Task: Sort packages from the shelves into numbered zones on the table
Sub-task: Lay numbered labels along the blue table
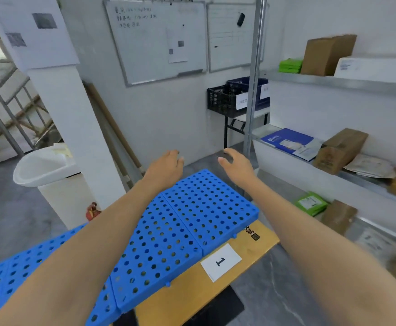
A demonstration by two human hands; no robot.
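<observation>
Table (251, 252) of yellowish wood fills the lower middle, most of its top covered by blue perforated plastic panels (180, 227) laid edge to edge. On the bare strip along the table's near edge, close to the right corner, lies a white card printed with the number 1 (221, 261). Behind the table's far edge stand a white pillar (74, 128) and a wall carrying two whiteboards (159, 41); a black crate (225, 100) sits on a small stand in the room's corner.

Metal shelving (333, 81) runs along the right of the table. Its top shelf holds a cardboard box (326, 55) beside a stack of green packets (290, 65). The middle shelf carries a blue envelope package (288, 140) at its left end, with a brown box (340, 149) just beside it. A green package (311, 203) lies on the lower shelf.

Both hands hang in the air beyond the table's far corner, empty and touching nothing. The left hand (166, 165) is loosely open, fingers curled downward. The right hand (237, 165) is open with fingers spread, nearer the shelving, the blue envelope package lying to its right and apart from it.
</observation>
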